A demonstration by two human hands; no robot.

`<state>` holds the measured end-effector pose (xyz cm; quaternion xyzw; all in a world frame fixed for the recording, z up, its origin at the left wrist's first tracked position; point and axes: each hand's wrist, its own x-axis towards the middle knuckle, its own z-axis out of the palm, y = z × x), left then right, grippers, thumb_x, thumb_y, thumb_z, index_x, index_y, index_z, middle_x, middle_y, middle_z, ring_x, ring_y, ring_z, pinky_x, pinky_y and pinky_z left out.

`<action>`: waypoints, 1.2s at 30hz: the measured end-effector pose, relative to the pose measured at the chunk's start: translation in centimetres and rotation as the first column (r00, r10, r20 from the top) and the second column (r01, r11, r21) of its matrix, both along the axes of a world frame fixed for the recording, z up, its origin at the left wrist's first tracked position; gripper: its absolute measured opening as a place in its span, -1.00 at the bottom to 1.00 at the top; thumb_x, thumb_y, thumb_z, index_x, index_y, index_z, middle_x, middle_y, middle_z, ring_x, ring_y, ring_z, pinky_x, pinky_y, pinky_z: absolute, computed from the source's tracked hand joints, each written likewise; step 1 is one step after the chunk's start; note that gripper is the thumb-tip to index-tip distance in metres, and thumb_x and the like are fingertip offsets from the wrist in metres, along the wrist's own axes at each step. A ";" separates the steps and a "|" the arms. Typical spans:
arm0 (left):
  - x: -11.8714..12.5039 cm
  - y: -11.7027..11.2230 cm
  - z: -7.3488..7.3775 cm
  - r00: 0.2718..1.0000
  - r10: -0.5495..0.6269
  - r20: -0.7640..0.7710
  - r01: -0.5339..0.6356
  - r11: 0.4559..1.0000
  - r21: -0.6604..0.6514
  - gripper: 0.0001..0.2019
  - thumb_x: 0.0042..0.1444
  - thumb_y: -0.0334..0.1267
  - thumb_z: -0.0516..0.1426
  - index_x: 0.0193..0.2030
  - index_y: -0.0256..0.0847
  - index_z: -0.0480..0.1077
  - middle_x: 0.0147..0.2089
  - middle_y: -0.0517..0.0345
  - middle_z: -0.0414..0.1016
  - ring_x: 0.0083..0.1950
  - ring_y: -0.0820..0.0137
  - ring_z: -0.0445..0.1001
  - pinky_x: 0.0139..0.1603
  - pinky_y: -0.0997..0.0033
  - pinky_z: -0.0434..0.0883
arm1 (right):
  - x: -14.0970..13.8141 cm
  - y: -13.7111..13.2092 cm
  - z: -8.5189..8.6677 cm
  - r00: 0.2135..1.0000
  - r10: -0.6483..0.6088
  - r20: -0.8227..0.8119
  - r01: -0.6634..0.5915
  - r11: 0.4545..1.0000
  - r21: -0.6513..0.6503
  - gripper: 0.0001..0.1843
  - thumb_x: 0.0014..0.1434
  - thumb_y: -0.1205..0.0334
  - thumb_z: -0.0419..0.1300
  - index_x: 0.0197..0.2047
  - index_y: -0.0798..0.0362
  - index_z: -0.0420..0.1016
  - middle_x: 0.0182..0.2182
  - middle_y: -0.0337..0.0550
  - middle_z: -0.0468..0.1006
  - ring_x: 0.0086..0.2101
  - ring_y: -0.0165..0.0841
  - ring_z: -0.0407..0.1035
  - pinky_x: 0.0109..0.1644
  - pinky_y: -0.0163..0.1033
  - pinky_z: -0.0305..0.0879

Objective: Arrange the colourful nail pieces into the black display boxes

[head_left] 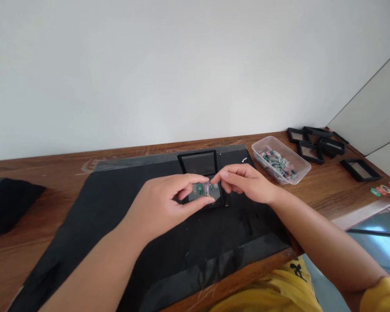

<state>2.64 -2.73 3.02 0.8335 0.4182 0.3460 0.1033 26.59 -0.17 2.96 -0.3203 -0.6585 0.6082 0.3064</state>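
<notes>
A small black display box (201,175) lies open on the black mat (116,225), its lid half toward the wall and its near half holding a few small green and pink stones (204,189). My left hand (165,201) grips the near half of the box between thumb and fingers. My right hand (245,182) reaches in from the right, fingertips pinched at the stones inside the box; whether it holds one is hidden.
A clear plastic tub (281,160) of several small coloured stones stands right of the mat. Several empty black frame boxes (321,145) lie at the far right. A black cloth (6,203) sits at the left edge. Coloured rings (381,190) lie near the table's right edge.
</notes>
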 end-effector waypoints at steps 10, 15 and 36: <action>-2.1 1.0 -0.7 0.965 -0.007 -0.263 -0.066 0.961 -0.269 -0.86 0.07 -0.04 0.32 -0.23 0.07 0.63 -0.64 0.39 0.26 -0.68 0.44 0.20 -0.62 0.40 0.03 | -0.1 0.2 0.1 0.979 -0.197 0.058 0.178 0.954 0.242 -0.63 0.38 -0.07 0.18 -0.23 0.08 0.56 -0.47 -0.31 0.35 -0.41 -0.44 0.23 -0.29 -0.29 0.19; -2.2 1.1 -1.0 0.958 -0.016 -0.287 -0.068 0.958 -0.278 -0.84 0.05 -0.02 0.31 -0.24 0.06 0.63 -0.63 0.35 0.30 -0.67 0.43 0.26 -0.61 0.40 0.04 | -0.3 0.0 -0.1 0.978 -0.169 0.126 0.135 0.962 0.239 -0.67 0.39 0.00 0.17 -0.20 0.11 0.54 -0.45 -0.29 0.39 -0.44 -0.45 0.20 -0.36 -0.31 0.12; -2.3 1.5 0.0 0.912 -0.034 -0.409 -0.246 0.753 -0.610 -0.57 -0.03 0.20 0.28 -0.12 0.01 0.66 -0.49 0.27 0.31 -0.51 0.40 0.26 -0.46 0.36 0.06 | -0.4 -0.3 0.1 0.810 -0.239 0.535 0.027 0.927 0.374 -0.83 0.38 0.20 0.27 -0.12 0.07 0.67 -0.42 -0.29 0.57 -0.46 -0.49 0.28 -0.31 -0.33 0.09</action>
